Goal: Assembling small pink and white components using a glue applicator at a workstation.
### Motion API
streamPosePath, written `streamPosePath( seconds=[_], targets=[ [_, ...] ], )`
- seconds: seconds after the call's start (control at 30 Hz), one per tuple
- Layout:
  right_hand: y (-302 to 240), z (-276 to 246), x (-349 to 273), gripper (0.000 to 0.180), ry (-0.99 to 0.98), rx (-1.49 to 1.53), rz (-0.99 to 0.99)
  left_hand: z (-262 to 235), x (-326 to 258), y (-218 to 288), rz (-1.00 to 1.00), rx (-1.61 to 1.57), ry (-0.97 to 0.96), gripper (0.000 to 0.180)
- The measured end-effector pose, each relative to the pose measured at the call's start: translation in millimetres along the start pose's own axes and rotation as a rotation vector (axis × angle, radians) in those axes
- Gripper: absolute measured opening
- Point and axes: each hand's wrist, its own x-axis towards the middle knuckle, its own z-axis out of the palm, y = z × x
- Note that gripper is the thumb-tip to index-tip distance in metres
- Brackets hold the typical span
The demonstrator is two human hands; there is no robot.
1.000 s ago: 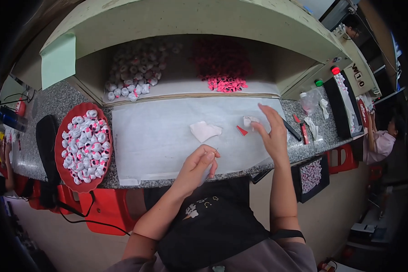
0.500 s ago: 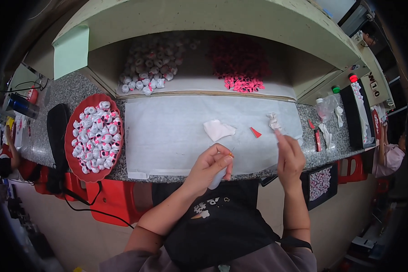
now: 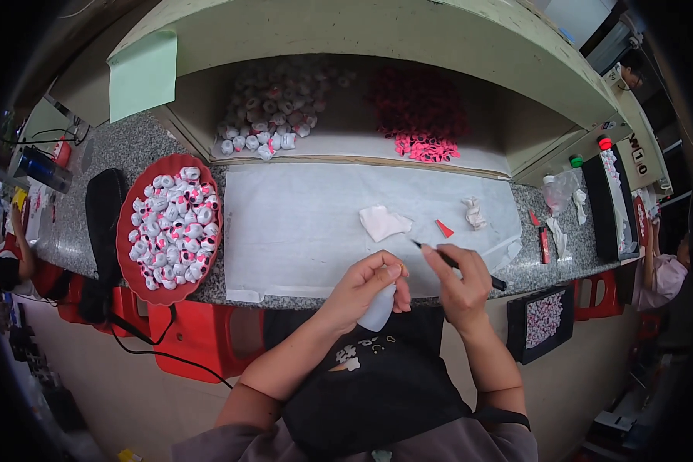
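Left hand (image 3: 366,283): closed around a small white bottle (image 3: 379,308), at the near edge of the white sheet (image 3: 300,231).
Right hand (image 3: 458,279): pinching a thin dark tool (image 3: 439,256), tip over that sheet.
Red tray (image 3: 131,266): left of the sheet.

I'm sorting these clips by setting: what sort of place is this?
Probably a small craft or assembly workshop: a red tray heaped with small white-and-pink pieces, more piles in the shelf recess, and the person's right hand working a thin dark tool over a paper-covered stone bench.
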Motion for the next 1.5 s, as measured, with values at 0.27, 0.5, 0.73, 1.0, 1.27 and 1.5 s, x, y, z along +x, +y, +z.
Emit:
streamPosePath(
  seconds=[0.27,0.5,0.73,1.0,1.27,1.5],
  targets=[
    [-7.8,-6.5,-1.2,0.039,-0.041,0.024,-0.132,-1.5,-1.6,-2.8,-0.032,0.009,-0.028,0.02],
    [2.3,3.2,0.3,0.04,-0.013,0.016,-0.068,-2.0,11.1,-3.1,-0.049,-0.008,-0.036,0.019],
    [-23.6,16.2,16.6,0.035,-0.055,0.185,-0.123,-20.5,-11.9,-2.6,0.07,-0.032,0.085,0.019],
    [-15.7,1.1,-7.3,0.034,-0.097,0.15,-0.064,-9.7,5.5,-23.4,0.202,-0.009,-0.031,0.015],
    [-14.7,15.1,5.8,0.036,-0.093,0.178,0.015,-25.7,1.3,-15.2,0.163,-0.005,-0.02,0.02],
    [-23.3,11.8,9.6,0.033,-0.09,0.208,-0.067,-28.7,3.8,-13.3,0.174,-0.017,-0.068,0.02]
  ],
)
